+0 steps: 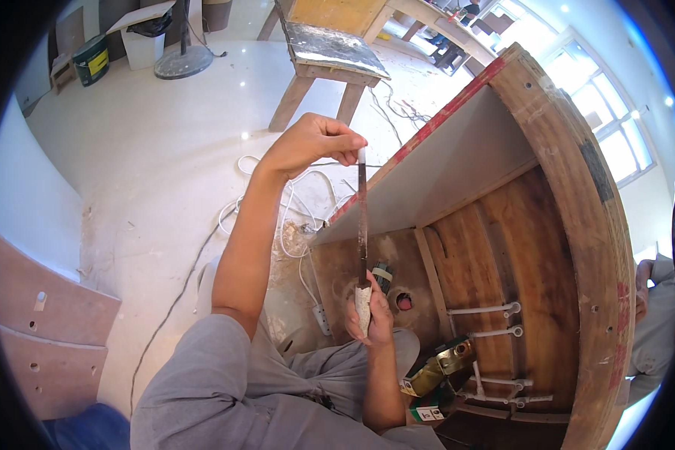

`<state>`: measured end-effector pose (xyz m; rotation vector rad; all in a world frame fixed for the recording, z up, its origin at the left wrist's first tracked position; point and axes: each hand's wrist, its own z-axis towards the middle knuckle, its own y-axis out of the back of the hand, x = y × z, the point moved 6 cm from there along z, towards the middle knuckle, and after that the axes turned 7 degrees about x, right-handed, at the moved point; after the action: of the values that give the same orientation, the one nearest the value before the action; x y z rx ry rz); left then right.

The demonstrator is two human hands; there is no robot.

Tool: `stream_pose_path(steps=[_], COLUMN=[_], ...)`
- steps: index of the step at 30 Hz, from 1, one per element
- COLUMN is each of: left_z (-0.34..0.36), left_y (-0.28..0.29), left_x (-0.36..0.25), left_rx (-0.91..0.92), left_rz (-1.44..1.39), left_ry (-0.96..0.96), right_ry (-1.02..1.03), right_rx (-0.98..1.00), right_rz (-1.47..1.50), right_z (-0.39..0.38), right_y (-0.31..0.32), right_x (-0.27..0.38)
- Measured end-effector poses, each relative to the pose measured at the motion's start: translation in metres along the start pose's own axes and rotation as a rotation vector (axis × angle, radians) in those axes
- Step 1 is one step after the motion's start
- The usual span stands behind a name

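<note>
My left hand [322, 143] pinches the pale upper tip of a long, narrow, dark metal tool [362, 210], held upright. My right hand [375, 317] grips its whitish, worn handle below. Behind the tool is a curved wooden cabinet shell [563, 135] with a pale panel inside. A dark green cylinder [382, 276] lies just beyond my right hand, near a round hole in the wooden board. Metal cans or boxes [451, 360] sit to the right of my right forearm, near several white rods with ringed ends [487, 308].
A stained wooden stool [334, 52] stands behind. Cables and a power strip [320, 319] lie on the floor. Curved panels [49, 330] are at left, buckets [90, 60] at back left. Another person's hand [641, 292] shows at the right edge; a distant person [469, 11] is near the worktable.
</note>
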<state>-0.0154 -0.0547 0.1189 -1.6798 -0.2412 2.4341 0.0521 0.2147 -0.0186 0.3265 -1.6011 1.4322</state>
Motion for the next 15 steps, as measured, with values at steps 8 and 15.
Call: stream_pose_path(steps=[8,15], left_z=[0.006,-0.003], left_y=[-0.006,-0.007], left_x=[0.002,0.000], left_rx=[-0.017,0.085], left_rz=[0.095,-0.003], left_ry=[-0.042,-0.048], right_ry=[-0.071,-0.060], right_rx=[0.116,0.301], right_rz=[0.523,0.781], right_z=[-0.011,-0.008], right_y=[-0.011,-0.024], right_x=[-0.011,-0.009])
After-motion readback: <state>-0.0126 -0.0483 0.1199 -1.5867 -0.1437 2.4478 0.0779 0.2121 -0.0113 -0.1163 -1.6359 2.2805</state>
